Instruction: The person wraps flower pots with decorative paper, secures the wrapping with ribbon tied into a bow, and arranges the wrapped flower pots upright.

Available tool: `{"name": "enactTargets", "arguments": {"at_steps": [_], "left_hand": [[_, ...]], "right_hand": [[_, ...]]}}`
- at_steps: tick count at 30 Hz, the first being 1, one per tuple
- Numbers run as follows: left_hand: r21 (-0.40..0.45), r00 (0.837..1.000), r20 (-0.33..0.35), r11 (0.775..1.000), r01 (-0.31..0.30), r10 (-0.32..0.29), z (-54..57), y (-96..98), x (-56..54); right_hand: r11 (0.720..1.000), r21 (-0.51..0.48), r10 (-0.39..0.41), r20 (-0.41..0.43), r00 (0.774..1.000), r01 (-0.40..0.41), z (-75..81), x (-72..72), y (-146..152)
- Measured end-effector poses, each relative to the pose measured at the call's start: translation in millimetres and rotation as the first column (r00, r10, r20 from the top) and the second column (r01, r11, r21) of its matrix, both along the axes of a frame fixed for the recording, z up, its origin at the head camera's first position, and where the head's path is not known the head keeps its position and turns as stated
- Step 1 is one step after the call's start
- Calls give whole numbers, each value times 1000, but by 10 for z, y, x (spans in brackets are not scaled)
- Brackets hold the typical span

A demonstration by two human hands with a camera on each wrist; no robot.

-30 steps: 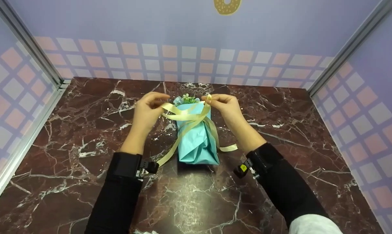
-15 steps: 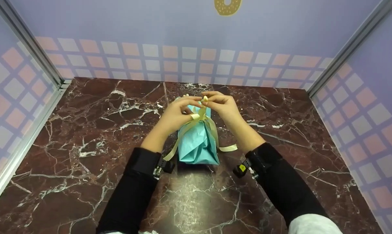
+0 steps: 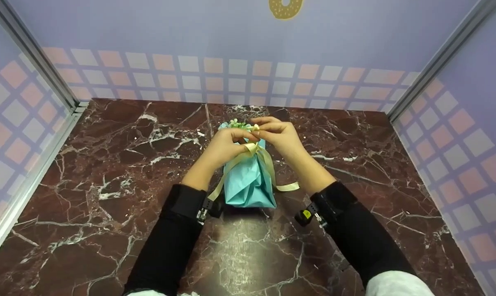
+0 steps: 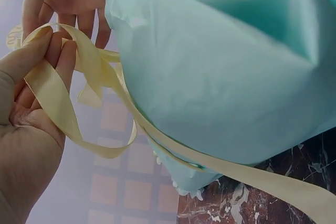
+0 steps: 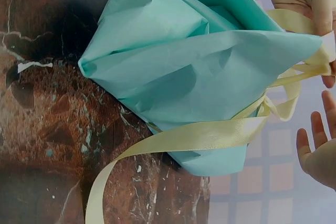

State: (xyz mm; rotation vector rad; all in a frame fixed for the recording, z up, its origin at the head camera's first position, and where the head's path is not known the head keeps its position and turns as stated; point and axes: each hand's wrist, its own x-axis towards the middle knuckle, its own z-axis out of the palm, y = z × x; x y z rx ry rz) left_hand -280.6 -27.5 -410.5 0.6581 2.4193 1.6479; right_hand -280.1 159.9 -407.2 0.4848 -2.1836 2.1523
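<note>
A bouquet wrapped in turquoise paper [image 3: 248,187] lies on the tabletop, with small blue, white and green flowers [image 3: 234,123] at its far end. Pale yellow ribbon [image 3: 288,187] goes round its middle, and two tails trail down the sides. My left hand [image 3: 221,148] pinches a looped length of this ribbon between thumb and fingers, plain in the left wrist view. Fingertips nearly meeting it, my right hand [image 3: 282,139] pinches another bit of ribbon above the tie. In the right wrist view, the ribbon's crossing [image 5: 266,103] shows beside the paper; the right fingertips are partly out of frame.
The tabletop [image 3: 108,242] is dark red marble-patterned. A lilac back wall [image 3: 169,28] with pink and white squares stands behind the bouquet, and side panels in metal frames close in left and right. Black cameras [image 3: 305,216] sit on both wrists.
My left hand has moved right with its ribbon, from beside the bouquet to the right hand's fingertips. Lately both hands have shifted slightly, showing the flowers again. The bouquet stays put.
</note>
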Motion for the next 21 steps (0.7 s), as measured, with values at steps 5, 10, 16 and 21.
{"name": "enactTargets", "arguments": {"at_steps": [5, 10, 16, 21], "left_hand": [[-28, 1000, -8, 999, -26, 26, 12, 4, -15], [-55, 1000, -13, 998, -19, 18, 33, -15, -16], [-60, 1000, -27, 998, -16, 15, 61, -35, -13], [-65, 1000, -7, 998, -24, 23, 81, -11, -20]], "right_hand": [[979, 46, -183, -207, 961, 196, 17, 124, -32], [965, 198, -38, -546, 837, 173, 20, 353, -82], [677, 721, 454, -568, 687, 149, 30, 572, -259], [393, 885, 486, -430, 761, 249, -49, 620, -395]]}}
